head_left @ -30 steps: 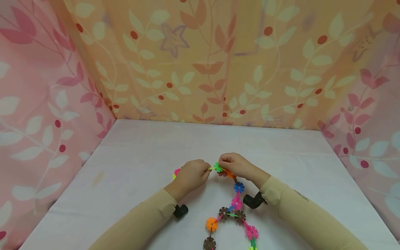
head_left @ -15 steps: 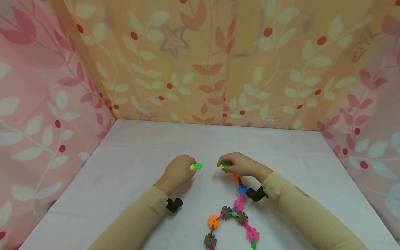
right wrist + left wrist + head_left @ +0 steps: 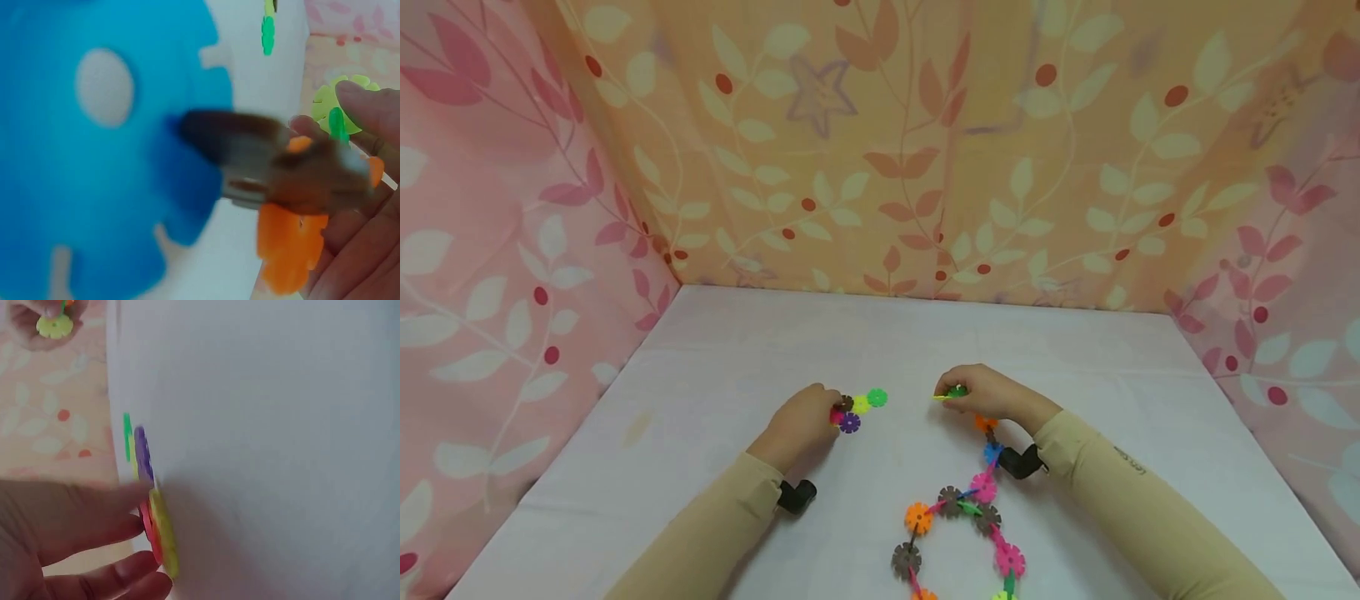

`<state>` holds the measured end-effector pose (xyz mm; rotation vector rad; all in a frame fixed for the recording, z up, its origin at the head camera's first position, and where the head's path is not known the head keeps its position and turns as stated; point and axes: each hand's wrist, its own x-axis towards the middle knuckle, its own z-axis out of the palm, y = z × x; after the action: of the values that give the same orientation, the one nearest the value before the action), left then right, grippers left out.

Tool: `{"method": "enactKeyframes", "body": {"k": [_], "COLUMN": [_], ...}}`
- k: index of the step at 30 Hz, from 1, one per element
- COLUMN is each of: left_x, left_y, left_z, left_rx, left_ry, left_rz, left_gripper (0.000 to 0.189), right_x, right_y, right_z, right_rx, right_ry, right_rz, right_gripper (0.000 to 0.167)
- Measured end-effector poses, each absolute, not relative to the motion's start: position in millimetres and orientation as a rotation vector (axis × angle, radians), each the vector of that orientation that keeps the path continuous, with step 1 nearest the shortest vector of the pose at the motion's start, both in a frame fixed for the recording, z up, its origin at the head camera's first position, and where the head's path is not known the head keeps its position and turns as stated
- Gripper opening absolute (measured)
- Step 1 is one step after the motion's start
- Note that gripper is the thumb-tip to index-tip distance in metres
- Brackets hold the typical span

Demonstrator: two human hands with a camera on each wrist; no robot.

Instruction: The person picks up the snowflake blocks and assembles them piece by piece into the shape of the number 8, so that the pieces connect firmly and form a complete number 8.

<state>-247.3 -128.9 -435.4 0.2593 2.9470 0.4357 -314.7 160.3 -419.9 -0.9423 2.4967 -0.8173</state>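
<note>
My left hand (image 3: 797, 425) grips a small cluster of linked notched plastic discs. Green, yellow, brown, purple and pink ones stick out past its fingertips in the head view. From the left wrist, a purple disc (image 3: 144, 453) and a yellow disc (image 3: 164, 534) show edge-on at the thumb and fingers. Across a gap to the right, my right hand (image 3: 988, 393) pinches a yellow-green disc (image 3: 325, 103) with a green disc (image 3: 338, 125) slotted to it. Orange discs (image 3: 290, 244) lie by that palm, and a large blue disc (image 3: 119, 150) covers much of the right wrist view.
From below the right hand, a chain of linked discs runs toward the near edge of view and widens into a loop, with a pink disc (image 3: 1010, 559) and an orange disc (image 3: 918, 518) on it. Patterned cloth walls (image 3: 910, 167) stand behind the white table (image 3: 737, 333).
The hands, close together with discs strung between them, have parted. My left hand has gone left with its cluster; my right has shifted slightly right, the end of the long chain with it.
</note>
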Motion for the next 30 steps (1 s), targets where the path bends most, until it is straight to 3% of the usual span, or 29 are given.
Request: {"method": "enactKeyframes", "body": {"k": [2, 7, 14, 20, 24, 30], "left_x": [-250.4, -261.5, -272.1, -272.9, -272.4, -268.5], "left_y": [-129.8, -127.4, -121.2, -113.2, -96.8, -68.7], "left_z": [-436.1, -436.9, -434.3, -429.5, -430.8, -432.9], "left_rx": [0.231, 0.215, 0.153, 0.136, 0.164, -0.010], "left_ry": [2.949, 2.945, 2.882, 2.876, 2.740, 2.184], "left_rz": [0.492, 0.570, 0.616, 0.706, 1.048, 1.755], "left_gripper": [0.021, 0.031, 0.014, 0.018, 0.015, 0.008], "right_x": [-313.9, -311.7, -309.5, -305.4, -304.1, -301.4], "right_y": [159.9, 157.8, 153.9, 152.5, 152.1, 152.1], "right_z": [-420.4, -420.5, -421.4, -421.9, -423.4, -423.2], "right_rx": [-0.953, -0.993, -1.020, -1.115, -1.227, -1.352], "right_ry": [2.501, 2.528, 2.531, 2.588, 2.640, 2.659], "right_rz": [-0.817, -0.796, -0.774, -0.684, -0.662, -0.693], "right_gripper": [0.011, 0.010, 0.008, 0.011, 0.009, 0.007]}}
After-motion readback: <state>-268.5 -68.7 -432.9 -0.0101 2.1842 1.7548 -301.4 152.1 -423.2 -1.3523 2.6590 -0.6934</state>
